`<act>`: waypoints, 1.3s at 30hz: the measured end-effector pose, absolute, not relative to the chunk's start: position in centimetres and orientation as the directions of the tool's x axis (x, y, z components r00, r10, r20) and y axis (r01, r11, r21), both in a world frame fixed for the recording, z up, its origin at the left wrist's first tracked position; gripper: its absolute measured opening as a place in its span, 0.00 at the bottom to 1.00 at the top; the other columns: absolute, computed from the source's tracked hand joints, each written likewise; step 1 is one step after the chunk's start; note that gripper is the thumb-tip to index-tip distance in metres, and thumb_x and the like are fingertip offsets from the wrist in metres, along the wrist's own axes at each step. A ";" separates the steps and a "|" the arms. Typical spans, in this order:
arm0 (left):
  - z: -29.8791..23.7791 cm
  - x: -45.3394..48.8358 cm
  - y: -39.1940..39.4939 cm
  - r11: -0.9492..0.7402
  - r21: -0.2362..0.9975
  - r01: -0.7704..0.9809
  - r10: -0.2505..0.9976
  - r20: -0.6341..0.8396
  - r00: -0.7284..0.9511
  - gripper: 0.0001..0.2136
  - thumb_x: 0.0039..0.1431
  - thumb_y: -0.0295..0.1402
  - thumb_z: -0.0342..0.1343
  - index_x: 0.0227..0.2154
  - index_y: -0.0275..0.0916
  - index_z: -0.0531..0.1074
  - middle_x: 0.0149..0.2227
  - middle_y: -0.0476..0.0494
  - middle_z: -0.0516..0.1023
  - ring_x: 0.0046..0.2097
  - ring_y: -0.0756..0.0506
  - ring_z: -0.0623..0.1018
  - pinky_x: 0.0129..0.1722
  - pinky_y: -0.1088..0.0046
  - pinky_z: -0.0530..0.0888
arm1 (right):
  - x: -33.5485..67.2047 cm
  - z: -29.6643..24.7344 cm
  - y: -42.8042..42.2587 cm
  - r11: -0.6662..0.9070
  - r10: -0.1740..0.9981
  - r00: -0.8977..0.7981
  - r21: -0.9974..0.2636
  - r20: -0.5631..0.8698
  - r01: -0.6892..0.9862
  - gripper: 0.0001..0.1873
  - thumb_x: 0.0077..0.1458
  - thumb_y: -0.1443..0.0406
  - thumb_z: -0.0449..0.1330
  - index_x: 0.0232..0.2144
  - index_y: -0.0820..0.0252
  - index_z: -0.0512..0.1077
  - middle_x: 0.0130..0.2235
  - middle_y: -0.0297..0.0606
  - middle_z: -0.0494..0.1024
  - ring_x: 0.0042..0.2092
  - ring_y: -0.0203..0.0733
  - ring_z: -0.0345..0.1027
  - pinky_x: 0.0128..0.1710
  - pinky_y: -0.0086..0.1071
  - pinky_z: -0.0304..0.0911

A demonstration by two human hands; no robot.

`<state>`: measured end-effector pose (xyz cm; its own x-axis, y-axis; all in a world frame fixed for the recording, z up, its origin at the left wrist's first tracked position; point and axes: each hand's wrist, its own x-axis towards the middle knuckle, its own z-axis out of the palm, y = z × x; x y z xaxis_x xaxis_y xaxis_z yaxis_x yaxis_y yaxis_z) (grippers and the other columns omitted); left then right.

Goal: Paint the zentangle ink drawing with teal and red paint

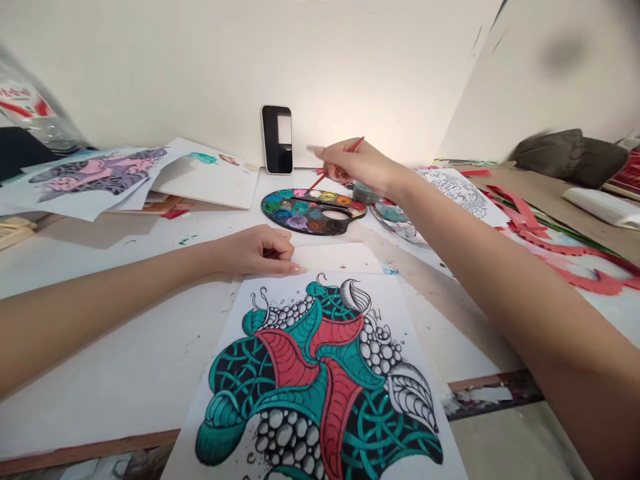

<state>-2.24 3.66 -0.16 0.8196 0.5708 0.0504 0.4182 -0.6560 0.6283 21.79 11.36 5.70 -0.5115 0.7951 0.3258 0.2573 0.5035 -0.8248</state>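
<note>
My right hand (345, 160) is closed on a thin red paintbrush (356, 145). The brush slants down to the left, its tip at the pink and white wells of a dark oval paint palette (280, 222) filled with several colours. Loosely closed, my left hand (265, 250) rests at the top edge of a patterned drawing (295, 360), with its thumb along that edge; nothing shows between its curled fingers. Teal and red paint cover many of the drawing's shapes, while its bubbles and some leaves are black and white.
A phone (278, 140) leans upright against the wall. Painted sheets (100, 175) and a white board (210, 175) lie at left, near a plastic bottle (47, 127). Beyond my right arm are a small jar (365, 193), a line drawing (463, 193) and red paper strips (555, 247).
</note>
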 end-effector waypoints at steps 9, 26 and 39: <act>-0.1 -2.3 3.6 -0.644 0.650 0.404 0.559 0.039 0.828 0.23 0.63 0.38 0.59 0.17 0.40 0.54 0.19 0.54 0.54 0.28 0.50 0.57 0.29 0.70 0.57 | 22.8 3.6 3.5 0.278 0.792 -0.598 -0.944 0.122 0.176 0.29 0.60 0.40 0.59 0.29 0.59 0.76 0.32 0.42 0.81 0.33 0.39 0.74 0.30 0.32 0.66; 0.2 -2.0 3.3 -0.669 0.638 0.381 0.546 0.074 0.835 0.24 0.61 0.35 0.62 0.14 0.39 0.56 0.17 0.54 0.54 0.27 0.50 0.57 0.29 0.69 0.56 | 23.0 -0.8 -3.2 0.328 0.879 -0.422 -0.924 0.221 0.199 0.29 0.61 0.58 0.65 0.15 0.57 0.56 0.15 0.28 0.64 0.18 0.30 0.51 0.19 0.29 0.47; -0.1 -2.2 3.4 -0.655 0.640 0.401 0.565 0.063 0.822 0.24 0.61 0.38 0.62 0.15 0.39 0.57 0.17 0.53 0.55 0.27 0.50 0.59 0.28 0.68 0.56 | 23.0 -0.5 -3.2 0.345 0.885 -0.410 -0.901 0.220 0.262 0.23 0.57 0.69 0.62 0.13 0.58 0.60 0.15 0.28 0.65 0.17 0.28 0.52 0.18 0.27 0.48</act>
<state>-2.22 3.40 -0.09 0.8224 0.5654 0.0633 0.4015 -0.6555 0.6397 23.04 -3.23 -0.53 -0.4098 0.8853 0.2199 0.2618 0.3451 -0.9013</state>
